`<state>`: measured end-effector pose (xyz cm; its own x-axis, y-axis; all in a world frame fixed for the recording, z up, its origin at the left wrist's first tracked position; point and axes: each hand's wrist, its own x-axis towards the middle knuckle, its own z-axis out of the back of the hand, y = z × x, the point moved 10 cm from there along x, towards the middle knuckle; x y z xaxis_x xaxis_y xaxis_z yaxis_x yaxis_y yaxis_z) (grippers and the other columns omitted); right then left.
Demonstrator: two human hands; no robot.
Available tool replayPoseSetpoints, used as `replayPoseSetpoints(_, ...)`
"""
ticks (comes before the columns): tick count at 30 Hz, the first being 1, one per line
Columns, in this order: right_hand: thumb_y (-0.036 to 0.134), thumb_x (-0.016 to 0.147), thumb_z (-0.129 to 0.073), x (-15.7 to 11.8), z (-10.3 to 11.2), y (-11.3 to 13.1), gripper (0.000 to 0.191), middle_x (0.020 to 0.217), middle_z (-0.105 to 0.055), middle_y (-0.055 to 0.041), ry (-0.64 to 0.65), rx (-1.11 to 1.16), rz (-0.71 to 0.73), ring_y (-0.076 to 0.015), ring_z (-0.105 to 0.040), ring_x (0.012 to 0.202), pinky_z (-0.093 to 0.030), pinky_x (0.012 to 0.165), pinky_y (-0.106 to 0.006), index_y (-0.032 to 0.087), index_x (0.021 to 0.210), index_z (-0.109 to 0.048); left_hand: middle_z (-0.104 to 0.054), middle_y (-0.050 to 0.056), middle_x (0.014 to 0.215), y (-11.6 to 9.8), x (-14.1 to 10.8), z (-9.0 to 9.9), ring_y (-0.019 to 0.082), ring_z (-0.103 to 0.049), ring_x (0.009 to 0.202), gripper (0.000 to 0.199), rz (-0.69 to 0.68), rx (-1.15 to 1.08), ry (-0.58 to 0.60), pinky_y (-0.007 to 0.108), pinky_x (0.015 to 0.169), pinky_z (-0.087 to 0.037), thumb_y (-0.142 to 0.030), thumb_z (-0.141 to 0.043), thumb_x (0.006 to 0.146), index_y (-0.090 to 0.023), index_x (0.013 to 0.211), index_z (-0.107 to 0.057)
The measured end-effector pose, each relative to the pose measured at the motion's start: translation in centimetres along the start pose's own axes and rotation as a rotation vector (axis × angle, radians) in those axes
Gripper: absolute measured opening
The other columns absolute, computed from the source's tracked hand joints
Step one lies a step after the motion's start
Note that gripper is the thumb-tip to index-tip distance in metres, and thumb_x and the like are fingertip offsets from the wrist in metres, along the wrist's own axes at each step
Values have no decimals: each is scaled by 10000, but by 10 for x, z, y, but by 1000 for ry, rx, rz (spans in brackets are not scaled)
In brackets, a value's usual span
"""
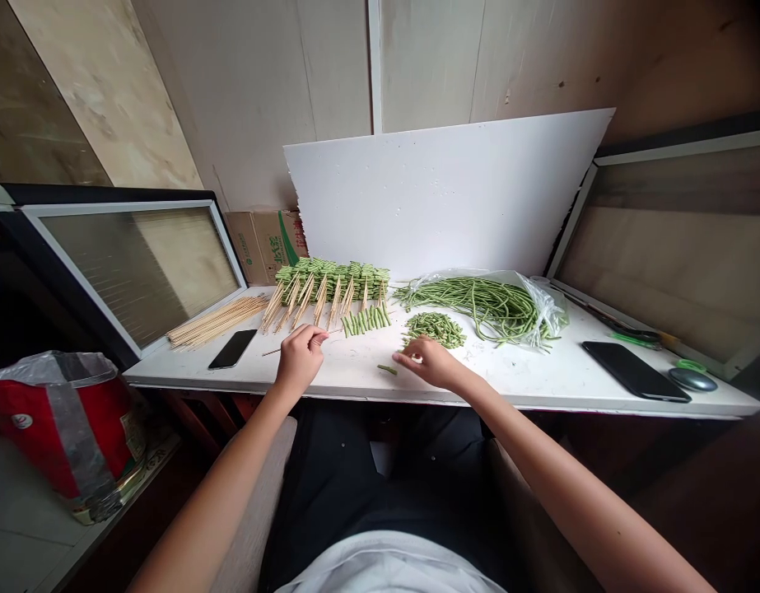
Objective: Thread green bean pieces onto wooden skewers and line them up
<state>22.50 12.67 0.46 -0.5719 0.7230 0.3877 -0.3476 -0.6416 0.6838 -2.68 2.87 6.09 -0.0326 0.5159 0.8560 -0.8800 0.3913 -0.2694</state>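
Left hand [299, 358] pinches a thin bamboo skewer [272, 351] crosswise above the white table [528, 387].
Right hand [426, 362]: fingers curl down, grip unclear, a short green bean piece [386, 369] just left of them near the front edge.

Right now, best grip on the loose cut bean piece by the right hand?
Pinch the cut green bean piece across its middle, from above and from the right, where the right hand already is. It lies flat and alone on the white tabletop, short and slim, so nothing seems to block the fingers.
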Motion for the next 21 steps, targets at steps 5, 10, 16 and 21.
replayPoseSetpoints(5,450,833,-748,-4,-15,5,223,710,-742,-94,-5,-217,63,-296,-634,811,-463,740,-379,264,725,-807,-726,46,795,5,0,0,211,-668,740,176,2,11,-2,308,673,-482,-138,-572,933,-203,823,-693)
replayPoseSetpoints(10,309,859,-688,-5,-28,8,170,759,-737,-98,-25,-311,133,-277,-624,792,-468,791,-388,253,752,-808,-740,50,824,5,-2,-3,210,-678,755,185,0,6,10,309,688,-496,-149,-561,947,-208,832,-694)
replayPoseSetpoints(16,434,878,-695,2,-20,-16,237,839,-767,-91,-65,-31,22,-267,-664,826,-494,766,-381,231,810,-798,-735,50,820,7,-1,-2,205,-667,747,174,6,6,9,303,687,-491,-164,-569,947,-205,841,-701)
replayPoseSetpoints(21,600,779,-800,4,-4,-56,437,923,-778,-93,-158,558,-236,-246,-710,868,-522,703,-336,200,955,-789,-736,56,838,11,1,1,205,-675,768,176,36,-27,-4,307,701,-509,-173,-565,945,-200,839,-703)
